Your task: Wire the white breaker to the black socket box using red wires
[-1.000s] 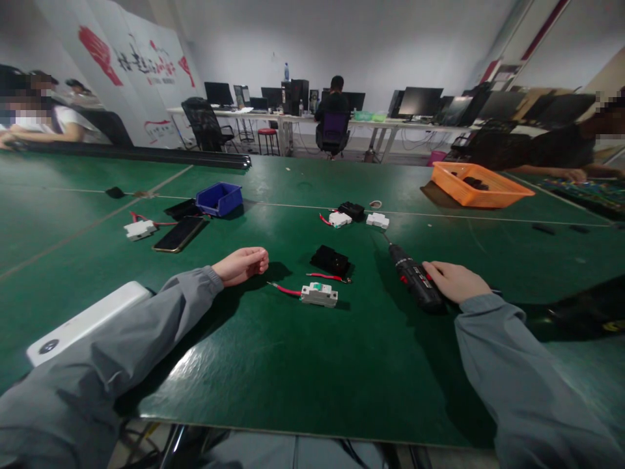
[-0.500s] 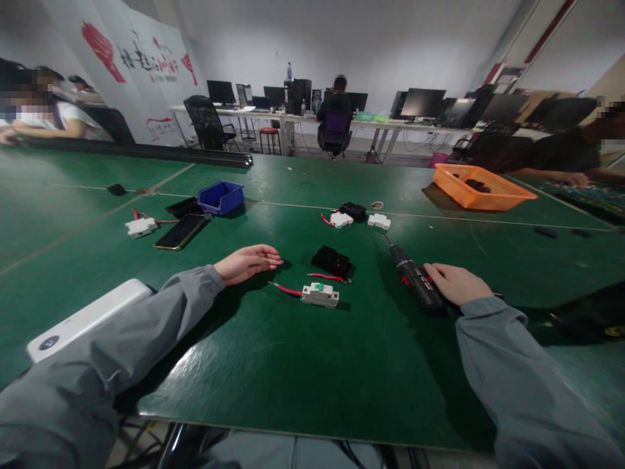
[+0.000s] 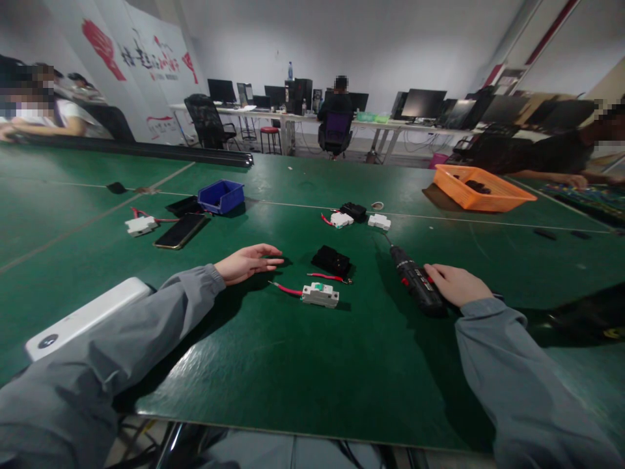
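Note:
My left hand hovers or rests sideways over the green table, fingers stretched out and holding nothing. To its right lies a white circuit breaker with a green switch and a red wire running from its left end. Just behind the breaker are a short loose red wire and a black block-shaped part. My right hand is closed over the black cordless screwdriver, whose long bit points away toward the back left. Most of the right fingers are hidden behind the hand.
Farther back sit another breaker with red wire, a white breaker and an orange basket. At left are a blue bin, a phone and a white oblong device. Other people sit around the room.
The fingers of my left hand have spread slightly apart. My right hand and the screwdriver stay where they were, as do the parts on the table.

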Available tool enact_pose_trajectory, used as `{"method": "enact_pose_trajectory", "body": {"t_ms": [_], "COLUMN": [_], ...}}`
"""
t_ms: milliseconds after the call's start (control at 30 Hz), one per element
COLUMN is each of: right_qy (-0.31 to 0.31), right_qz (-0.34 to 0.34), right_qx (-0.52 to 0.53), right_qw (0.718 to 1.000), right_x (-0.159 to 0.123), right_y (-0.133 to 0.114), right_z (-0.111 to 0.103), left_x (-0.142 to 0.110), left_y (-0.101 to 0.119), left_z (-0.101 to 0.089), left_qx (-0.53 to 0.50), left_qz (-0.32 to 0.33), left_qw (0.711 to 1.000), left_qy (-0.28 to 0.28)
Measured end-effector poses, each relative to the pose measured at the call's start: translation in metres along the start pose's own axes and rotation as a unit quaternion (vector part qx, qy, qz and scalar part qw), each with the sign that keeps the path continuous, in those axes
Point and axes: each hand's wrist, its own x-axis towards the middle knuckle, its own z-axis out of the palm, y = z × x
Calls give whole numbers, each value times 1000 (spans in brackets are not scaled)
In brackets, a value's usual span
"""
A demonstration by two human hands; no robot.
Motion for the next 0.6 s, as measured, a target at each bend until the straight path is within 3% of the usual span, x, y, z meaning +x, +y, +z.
{"method": "enact_pose_trajectory", "body": {"t_ms": [600], "right_qy": [0], "right_qz": [3], "right_qx": [8], "right_qw": [1000], "right_x": [0], "right_y": [1], "right_z": [1], "left_x": [0], "left_y": [-2], "left_z": [-2], "left_qx": [-27], "left_qz": [23], "left_qw": [999], "left_qy": [5]}}
